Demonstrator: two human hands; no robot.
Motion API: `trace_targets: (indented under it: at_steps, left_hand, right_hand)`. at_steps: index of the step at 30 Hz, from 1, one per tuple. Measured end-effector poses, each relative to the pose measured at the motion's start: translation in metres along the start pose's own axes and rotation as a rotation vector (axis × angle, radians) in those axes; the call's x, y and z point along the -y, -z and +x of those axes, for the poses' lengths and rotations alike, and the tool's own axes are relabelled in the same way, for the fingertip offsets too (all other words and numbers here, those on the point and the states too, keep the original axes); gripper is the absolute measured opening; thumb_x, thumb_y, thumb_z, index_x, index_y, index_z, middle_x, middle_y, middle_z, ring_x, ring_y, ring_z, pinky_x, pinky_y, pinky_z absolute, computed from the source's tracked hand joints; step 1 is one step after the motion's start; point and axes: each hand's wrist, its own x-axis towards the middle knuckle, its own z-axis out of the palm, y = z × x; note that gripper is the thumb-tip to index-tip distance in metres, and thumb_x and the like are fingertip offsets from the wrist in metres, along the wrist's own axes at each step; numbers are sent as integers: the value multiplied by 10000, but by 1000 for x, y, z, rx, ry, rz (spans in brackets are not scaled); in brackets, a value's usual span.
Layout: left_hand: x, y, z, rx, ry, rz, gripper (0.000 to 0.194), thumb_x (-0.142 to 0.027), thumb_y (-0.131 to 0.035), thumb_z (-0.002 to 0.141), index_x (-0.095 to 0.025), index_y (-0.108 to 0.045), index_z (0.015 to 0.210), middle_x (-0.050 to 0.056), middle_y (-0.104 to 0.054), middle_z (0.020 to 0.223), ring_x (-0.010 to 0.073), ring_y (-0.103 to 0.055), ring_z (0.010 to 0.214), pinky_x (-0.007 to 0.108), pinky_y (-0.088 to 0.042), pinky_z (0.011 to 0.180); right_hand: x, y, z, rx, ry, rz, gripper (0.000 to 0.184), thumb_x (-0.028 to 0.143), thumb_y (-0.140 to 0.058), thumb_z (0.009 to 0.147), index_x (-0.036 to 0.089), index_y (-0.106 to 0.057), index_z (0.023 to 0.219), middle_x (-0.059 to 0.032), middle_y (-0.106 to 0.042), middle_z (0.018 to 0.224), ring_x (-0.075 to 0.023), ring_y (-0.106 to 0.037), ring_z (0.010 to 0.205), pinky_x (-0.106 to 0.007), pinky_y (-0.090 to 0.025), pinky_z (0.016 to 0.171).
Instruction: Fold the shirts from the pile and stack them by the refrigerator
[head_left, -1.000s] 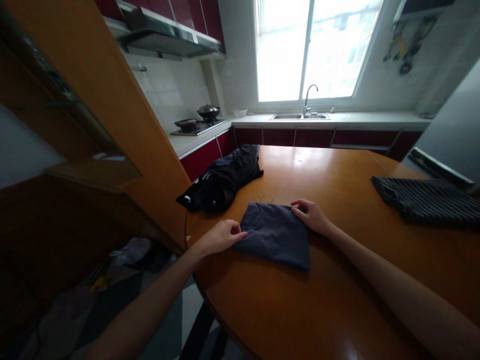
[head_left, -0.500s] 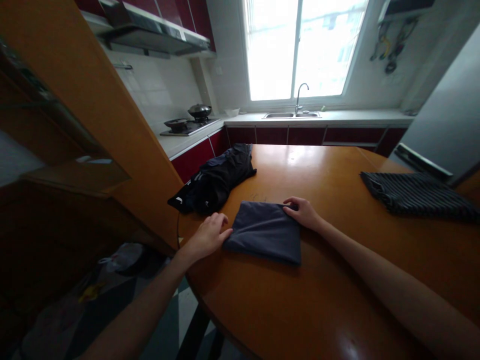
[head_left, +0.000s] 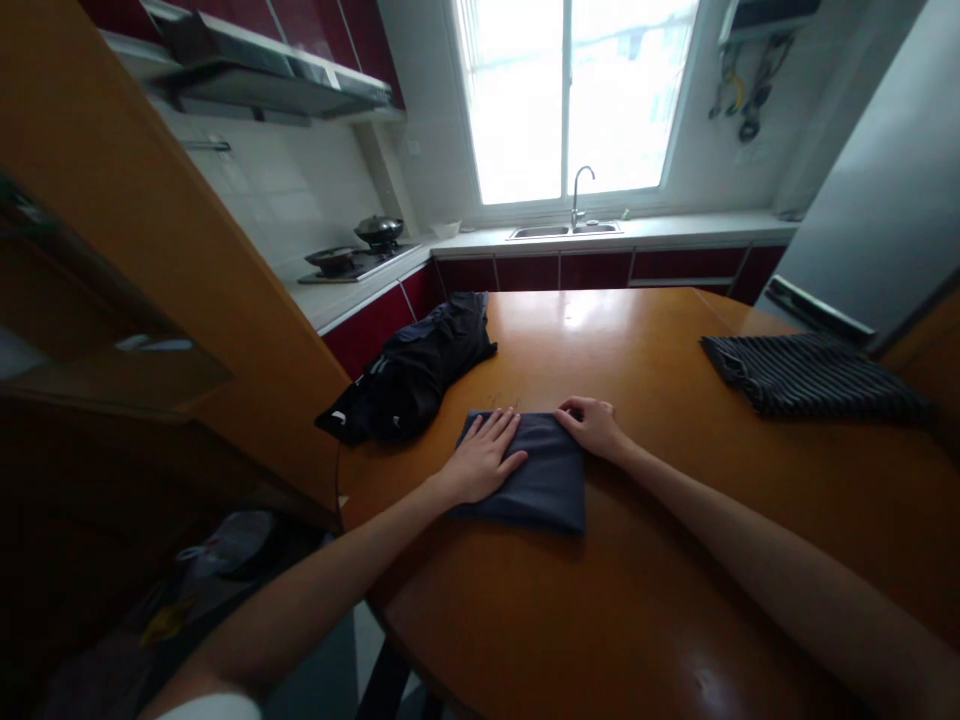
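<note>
A folded dark grey-blue garment [head_left: 551,485] lies flat on the wooden table in front of me; its kind cannot be told from the folds. My left hand [head_left: 482,458] rests palm down on its left half, fingers stretched out and slightly spread. At the far right corner of the cloth, my right hand [head_left: 590,425] has its thumb and forefinger closed on the edge, with the other fingers curled.
Beyond my left hand sits a heap of black clothes [head_left: 420,375] near the table's left edge. A dark striped cloth [head_left: 810,375] lies at the right of the table [head_left: 652,600]. Behind are a stove with pans [head_left: 379,232], a sink [head_left: 540,232] and a window.
My left hand has moved from the cloth's left edge onto its top and flattened out. My right hand stays at the far right corner. The view has turned slightly right.
</note>
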Motion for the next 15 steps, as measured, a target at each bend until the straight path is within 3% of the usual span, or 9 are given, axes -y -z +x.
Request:
trace_targets:
  at_steps: [4,6,8,10,12,15]
  left_hand:
    - [3,2,-2,13,78,14,740,-641,-187,1017,-200,-212,1610,71,-165,1673,267,-94,1553,520,-61,1240]
    - [2,3,-1,12,110,-3,718,-620,-174,1025,-205,-221,1608,76,-177,1671,269,-92,1553,535,-68,1236]
    - [2,2,0,4,113,-24,697,-608,-190,1029,-218,-234,1605,84,-184,1670,284,-89,1552,558,-76,1228]
    - [3,0,0,-6,92,-39,677,-607,-234,1026,-249,-251,1600,86,-185,1671,306,-89,1550,583,-83,1219]
    - [6,-1,-1,-20,75,-44,645,-589,-273,1026,-285,-263,1595,82,-186,1673,316,-91,1548,600,-90,1213]
    - [11,-3,-2,-28,39,-39,591,-491,-313,1034,-295,-275,1591,82,-185,1674,306,-88,1549,595,-105,1214]
  right_hand:
    - [-6,1,3,-60,-149,-66,194,385,-620,869,238,-746,852,-31,-744,858,-241,-664,931,-475,-349,992]
    - [-9,5,1,-149,-158,-124,163,326,-622,861,219,-742,888,-71,-731,945,-275,-636,1008,-493,-357,993]
    - [-5,9,-5,-265,-63,-146,187,261,-576,882,205,-734,965,-114,-704,1078,-298,-594,1108,-503,-357,1019]
    - [9,9,-16,-326,127,-107,253,214,-513,914,209,-724,1053,-132,-668,1190,-294,-550,1199,-500,-345,1067]
    - [31,3,-34,-239,356,-57,316,200,-476,938,230,-709,1150,-121,-633,1291,-273,-497,1295,-483,-331,1116]
    - [61,-12,-66,94,574,-86,463,315,-495,965,230,-558,1416,-111,-479,1522,-268,-331,1463,-499,-253,1193]
